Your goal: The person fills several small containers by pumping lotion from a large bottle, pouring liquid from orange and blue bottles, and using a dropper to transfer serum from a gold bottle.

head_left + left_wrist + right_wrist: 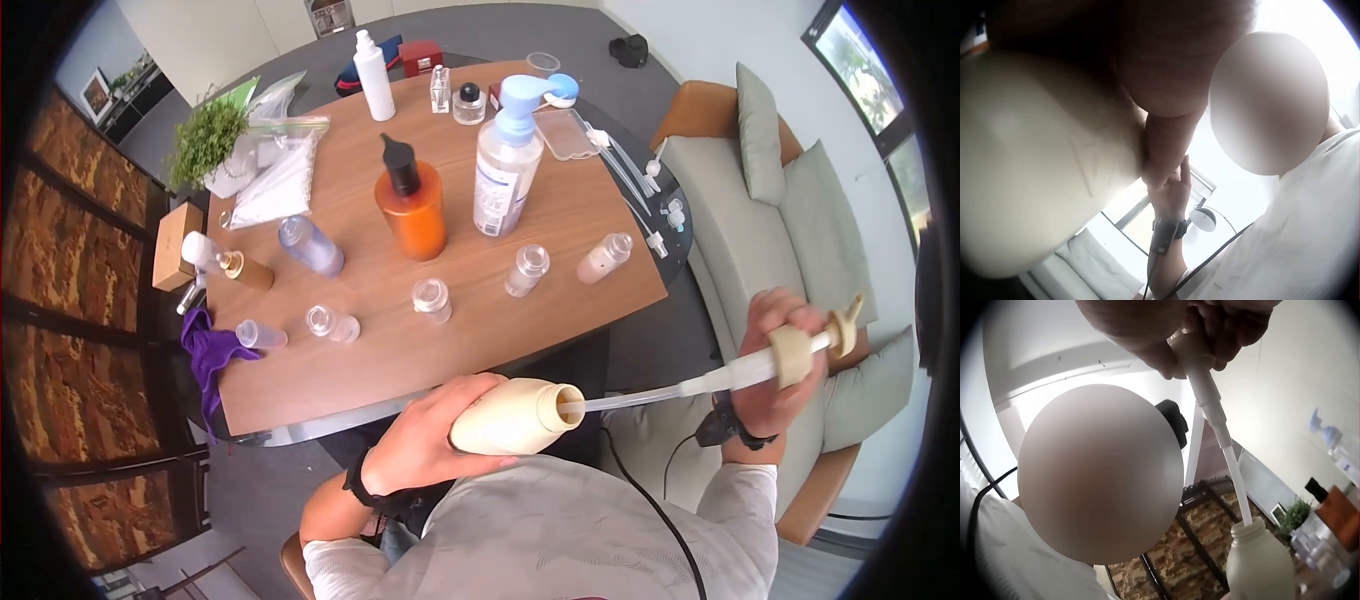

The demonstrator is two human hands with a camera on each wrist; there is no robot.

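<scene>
My left hand [425, 440] grips a cream bottle [505, 418], tilted with its open neck toward the right. My right hand [775, 365] holds a cream pump head [793, 355] by its collar, off to the right of the bottle. From the pump a clear dip tube [635, 397] runs back to the bottle, its tip inside the neck. In the right wrist view the tube [1239, 487] enters the mouth of the bottle [1260, 565] from above. The bottle [1041, 162] fills much of the left wrist view beside the left hand [1166, 75].
On the wooden table [350, 385] stand an orange pump bottle [415, 215], a clear bottle with a blue pump [505, 180], a white spray bottle [374, 80] and several small clear bottles. A potted plant [210, 140] is at the left; a sofa [720, 220] stands right.
</scene>
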